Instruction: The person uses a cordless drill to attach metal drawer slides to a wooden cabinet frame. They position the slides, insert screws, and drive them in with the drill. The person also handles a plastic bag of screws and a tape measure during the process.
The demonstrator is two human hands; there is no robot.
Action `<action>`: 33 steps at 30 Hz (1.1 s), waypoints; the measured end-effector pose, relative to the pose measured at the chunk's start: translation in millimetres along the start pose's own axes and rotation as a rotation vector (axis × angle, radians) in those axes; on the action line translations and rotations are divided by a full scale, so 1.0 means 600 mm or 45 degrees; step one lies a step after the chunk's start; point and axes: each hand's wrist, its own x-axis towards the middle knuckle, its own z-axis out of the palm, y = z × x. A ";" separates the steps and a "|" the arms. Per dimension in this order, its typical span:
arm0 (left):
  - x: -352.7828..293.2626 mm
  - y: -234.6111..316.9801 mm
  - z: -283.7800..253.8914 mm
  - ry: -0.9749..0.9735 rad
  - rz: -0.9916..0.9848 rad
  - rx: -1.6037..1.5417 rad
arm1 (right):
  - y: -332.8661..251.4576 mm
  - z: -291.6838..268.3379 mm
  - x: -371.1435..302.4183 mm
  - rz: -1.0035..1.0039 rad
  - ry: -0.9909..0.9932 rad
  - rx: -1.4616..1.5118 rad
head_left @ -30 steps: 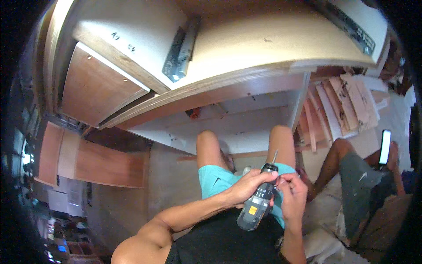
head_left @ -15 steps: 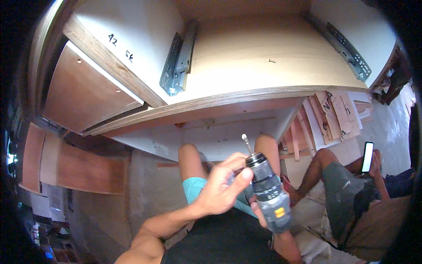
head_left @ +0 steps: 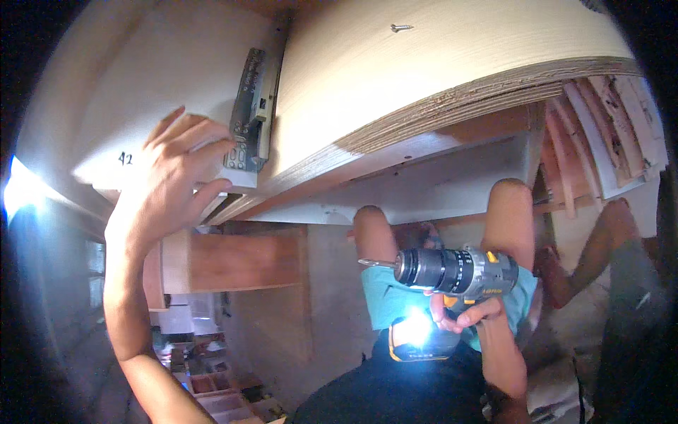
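My left hand (head_left: 173, 173) is raised at the cabinet's white side panel (head_left: 106, 99), fingers apart and thumb below near the panel's front edge. Its fingertips reach the front end of a metal drawer slide (head_left: 247, 99) fixed to that panel; whether they press on it I cannot tell. Low over my lap, my right hand (head_left: 470, 314) is closed round the grip of a cordless drill (head_left: 459, 272). The drill lies sideways, its bit (head_left: 374, 263) pointing left, and its work light (head_left: 418, 328) shines. A single screw (head_left: 401, 28) rests on the pale wooden cabinet board (head_left: 452, 63).
The board's layered front edge (head_left: 424, 113) runs across in front of my knees. Wood offcuts (head_left: 593, 134) stand at the right, by another person's leg (head_left: 590, 247). A brown panel (head_left: 240, 261) and a cluster of small items (head_left: 205, 367) are at the lower left.
My left hand has left the drill's front end and gone up left to the drawer slide. The drill has turned from pointing up to pointing left, and its light now shows. My view has swung left.
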 end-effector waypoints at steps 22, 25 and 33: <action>-0.002 -0.013 0.023 -0.016 0.144 0.073 | 0.047 -0.137 -0.056 0.165 0.002 0.378; -0.010 -0.007 0.027 0.145 0.047 -0.103 | 0.044 -0.137 -0.054 0.149 -0.049 0.365; -0.057 0.054 0.029 0.672 -0.094 -0.033 | 0.022 -0.187 -0.055 0.258 -0.171 -0.254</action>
